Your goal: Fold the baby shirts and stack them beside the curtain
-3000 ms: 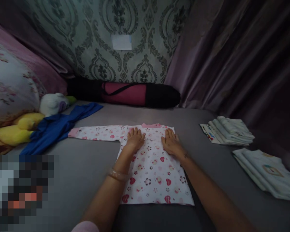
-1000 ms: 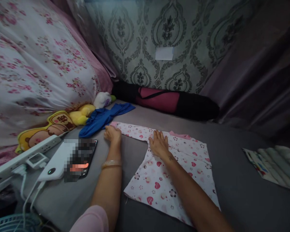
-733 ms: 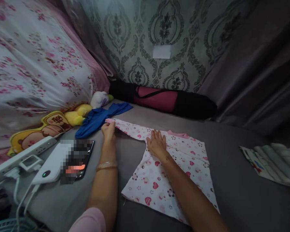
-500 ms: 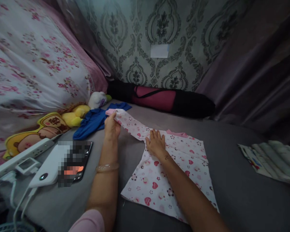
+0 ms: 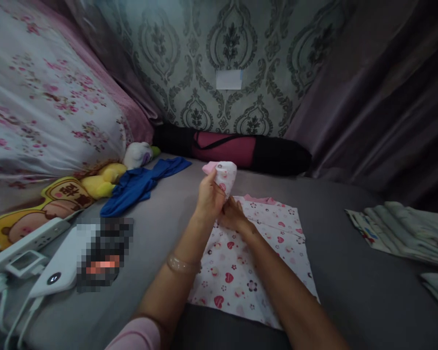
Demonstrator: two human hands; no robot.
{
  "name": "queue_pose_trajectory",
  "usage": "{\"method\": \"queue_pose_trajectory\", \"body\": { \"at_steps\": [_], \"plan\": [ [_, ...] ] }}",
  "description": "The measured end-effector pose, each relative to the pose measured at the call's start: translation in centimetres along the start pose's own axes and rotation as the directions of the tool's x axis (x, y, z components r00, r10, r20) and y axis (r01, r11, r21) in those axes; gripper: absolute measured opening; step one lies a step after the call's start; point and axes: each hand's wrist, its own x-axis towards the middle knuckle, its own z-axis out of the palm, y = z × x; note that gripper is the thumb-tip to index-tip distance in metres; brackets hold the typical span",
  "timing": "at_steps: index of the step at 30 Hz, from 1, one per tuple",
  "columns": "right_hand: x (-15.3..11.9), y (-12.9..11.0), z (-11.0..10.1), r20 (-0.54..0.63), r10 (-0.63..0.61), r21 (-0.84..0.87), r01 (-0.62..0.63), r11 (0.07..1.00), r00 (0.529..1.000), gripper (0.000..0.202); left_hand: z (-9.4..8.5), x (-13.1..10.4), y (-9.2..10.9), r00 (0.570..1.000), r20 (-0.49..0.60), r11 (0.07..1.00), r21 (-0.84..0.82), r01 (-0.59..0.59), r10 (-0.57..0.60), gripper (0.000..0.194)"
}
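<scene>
A white child's shirt with pink hearts, flowers and a pink collar lies spread on the grey bed sheet. My left hand is closed on the shirt's sleeve near its pink cuff, lifting it above the shoulder. The raised sleeve bends upright over the body of the shirt. Against the shoulder rests my right hand, its fingers laid on the fabric and partly hidden behind my left hand. The two hands are close together, nearly touching.
Left of the shirt are a blue garment, plush toys, a white power bank, a power strip and a blurred-out phone. Folded cloths lie at right. A black and red long bag lines the wall.
My left hand has moved right, folding the sleeve from stretched out at the left toward the shirt's body. My right hand stays at the shoulder with its fingers more bent.
</scene>
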Motion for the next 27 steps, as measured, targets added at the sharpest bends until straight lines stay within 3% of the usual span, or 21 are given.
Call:
{"method": "queue_pose_trajectory", "body": {
  "at_steps": [3, 5, 6, 8, 10, 11, 13, 15, 17, 19, 21, 23, 27],
  "plan": [
    [-0.7, 1.3, -1.6, -0.136, -0.024, 0.179, 0.048, 0.983, 0.99, 0.049, 0.7, -0.4, -1.7, 1.0, 0.01, 0.999, -0.05, 0.007, -0.007, 0.031],
    [-1.5, 2.4, -2.6, -0.189, 0.113, 0.415, -0.025, 0.909, 0.976, 0.041, 0.9, -0.6, -2.9, 1.0, 0.028, 0.999, -0.044, -0.005, 0.006, 0.032],
    [-2.0, 2.9, -3.2, -0.156, 0.205, 0.565, -0.083, 0.821, 0.966, 0.038, 1.0, -0.8, -3.5, 0.999, 0.035, 1.0, -0.024, -0.008, 0.008, 0.032],
    [-3.0, 4.0, -4.1, 0.008, 0.335, 0.818, -0.199, 0.54, 0.942, 0.038, 0.9, -1.2, -5.0, 1.0, 0.024, 0.997, 0.072, 0.0, -0.002, 0.03],
    [-4.1, 5.2, -4.9, 0.181, 0.326, 0.924, -0.274, 0.268, 0.928, 0.047, 0.8, -1.7, -6.4, 1.0, 0.006, 0.971, 0.238, 0.02, -0.022, 0.026],
    [-4.6, 5.8, -5.2, 0.232, 0.299, 0.936, -0.296, 0.189, 0.926, 0.053, 0.7, -2.0, -7.1, 1.0, 0.006, 0.943, 0.332, 0.026, -0.029, 0.024],
    [-5.4, 6.9, -5.5, 0.27, 0.257, 0.934, -0.318, 0.163, 0.928, 0.067, 0.5, -2.7, -8.3, 0.998, 0.056, 0.868, 0.496, 0.004, -0.037, 0.023],
    [-5.8, 8.0, -5.5, 0.265, 0.246, 0.914, -0.325, 0.244, 0.932, 0.08, 0.2, -3.3, -9.2, 0.981, 0.186, 0.815, 0.576, -0.059, -0.06, 0.026],
    [-5.9, 8.8, -5.3, 0.246, 0.249, 0.898, -0.317, 0.305, 0.937, 0.089, 0.1, -3.8, -9.6, 0.935, 0.337, 0.803, 0.586, -0.113, -0.114, 0.034],
    [-6.1, 9.2, -5.2, 0.217, 0.255, 0.908, -0.291, 0.302, 0.942, 0.093, 0.0, -3.9, -9.6, 0.896, 0.41, 0.8, 0.589, -0.115, -0.173, 0.038],
    [-6.2, 9.4, -5.3, 0.201, 0.271, 0.937, -0.265, 0.227, 0.942, 0.087, -0.2, -3.6, -9.2, 0.904, 0.387, 0.793, 0.601, -0.099, -0.18, 0.037],
    [-6.3, 9.4, -5.5, 0.21, 0.325, 0.961, -0.256, 0.106, 0.922, 0.066, -0.6, -2.7, -8.5, 0.938, 0.324, 0.796, 0.597, -0.101, -0.124, 0.034],
    [-6.3, 9.8, -5.0, 0.237, 0.524, 0.971, -0.218, -0.1, 0.818, 0.01, -2.9, 0.5, -7.2, 0.991, 0.135, 0.785, 0.614, -0.084, 0.001, 0.027]
  ]
}}
